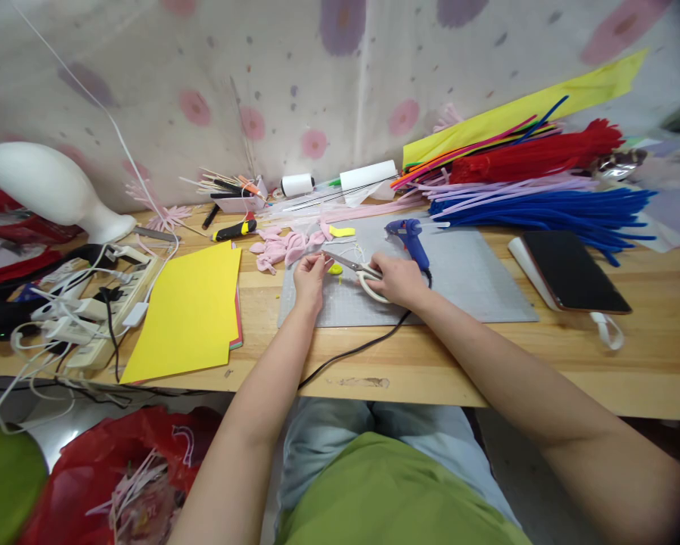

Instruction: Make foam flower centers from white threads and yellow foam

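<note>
My right hand (397,278) grips a pair of scissors (367,278) by the pale handles, their blades pointing left. The blade tips reach the fingers of my left hand (311,278), which are pinched together on something too small to make out. Both hands are over a grey cutting mat (470,280). Just under the blades lies a small yellow piece (335,269), and a yellow strip (343,232) is farther back. Pink fuzzy shapes (283,248) lie beyond my left hand. A blue glue gun (411,238) rests behind my right hand.
Yellow sheets (186,310) lie at left, near a power strip (129,303) with tangled cables. Blue pipe cleaners (544,208) and red ones (538,155) are piled at back right. A dark tablet (575,269) sits at right. The black cord (356,352) crosses the table's front.
</note>
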Demonstrator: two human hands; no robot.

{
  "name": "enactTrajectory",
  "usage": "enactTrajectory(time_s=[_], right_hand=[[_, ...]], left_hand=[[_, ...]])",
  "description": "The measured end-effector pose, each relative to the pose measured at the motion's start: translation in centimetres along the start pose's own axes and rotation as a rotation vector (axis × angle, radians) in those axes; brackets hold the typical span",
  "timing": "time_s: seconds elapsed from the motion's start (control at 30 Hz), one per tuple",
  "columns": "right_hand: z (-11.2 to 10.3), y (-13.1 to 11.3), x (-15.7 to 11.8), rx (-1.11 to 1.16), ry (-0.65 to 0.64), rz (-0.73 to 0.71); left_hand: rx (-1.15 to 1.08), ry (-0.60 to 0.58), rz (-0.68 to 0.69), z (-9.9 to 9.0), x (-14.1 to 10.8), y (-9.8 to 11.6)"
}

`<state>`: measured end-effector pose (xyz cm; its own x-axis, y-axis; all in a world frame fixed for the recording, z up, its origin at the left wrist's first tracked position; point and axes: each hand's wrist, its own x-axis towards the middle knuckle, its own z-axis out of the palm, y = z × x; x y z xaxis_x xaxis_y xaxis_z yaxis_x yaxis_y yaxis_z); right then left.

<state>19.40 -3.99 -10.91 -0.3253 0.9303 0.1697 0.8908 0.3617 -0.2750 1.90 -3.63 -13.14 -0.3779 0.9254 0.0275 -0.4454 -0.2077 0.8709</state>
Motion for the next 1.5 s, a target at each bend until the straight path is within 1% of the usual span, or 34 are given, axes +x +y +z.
enactTrajectory(time_s=[0.17,0.27,0.33,0.4,0.5,0.57,0.63,0.73,0.8,0.9,1.0,1.2,1.5], right_hand=[[-0.2,1.1,0.1,0.080,0.032,0.046],[-0.2,1.8,0.0,0.098,0.049,0.042],[0.0,2.0,0.0,0.148,0.061,0.058],[0.3,1.8,0.2,0.293,0.068,0.094],[0.8,1.2,0.8,0.609,0.079,0.136],[0.9,0.8,1.0,0.699,0.095,0.127],[0.6,0.5,0.9,0.614,0.094,0.108],[-0.3,0.3,0.1,0.316,0.062,0.091],[-0.8,0.2,-0.5,0.140,0.036,0.076],[-1.3,-0.1,-1.0,-0.006,0.002,0.044],[-1.3,-0.3,-1.0,-0.064,0.001,0.016],[-1.2,-0.3,-0.8,-0.095,0.029,-0.015],[-1.0,-0.4,-0.7,-0.106,0.035,-0.021]], left_hand=[[0.090,0.019,-0.012,0.2,-0.2,0.2],[0.131,0.010,-0.018,0.3,-0.3,0.4],[0.133,-0.001,-0.035,0.4,-0.4,0.5],[0.131,-0.015,-0.058,0.6,-0.6,0.6],[0.115,-0.048,-0.094,0.8,-0.9,0.5],[0.094,-0.069,-0.115,0.9,-1.0,0.4],[0.076,-0.068,-0.129,1.0,-1.0,0.2],[0.075,-0.034,-0.123,0.8,-0.8,0.2],[0.091,-0.012,-0.092,0.6,-0.7,0.2],[0.123,0.017,-0.013,0.5,-0.6,0.2],[0.142,0.036,0.047,0.4,-0.5,0.2],[0.173,0.051,0.104,0.3,-0.3,0.0],[0.339,0.071,0.248,-0.3,0.2,-0.6]])
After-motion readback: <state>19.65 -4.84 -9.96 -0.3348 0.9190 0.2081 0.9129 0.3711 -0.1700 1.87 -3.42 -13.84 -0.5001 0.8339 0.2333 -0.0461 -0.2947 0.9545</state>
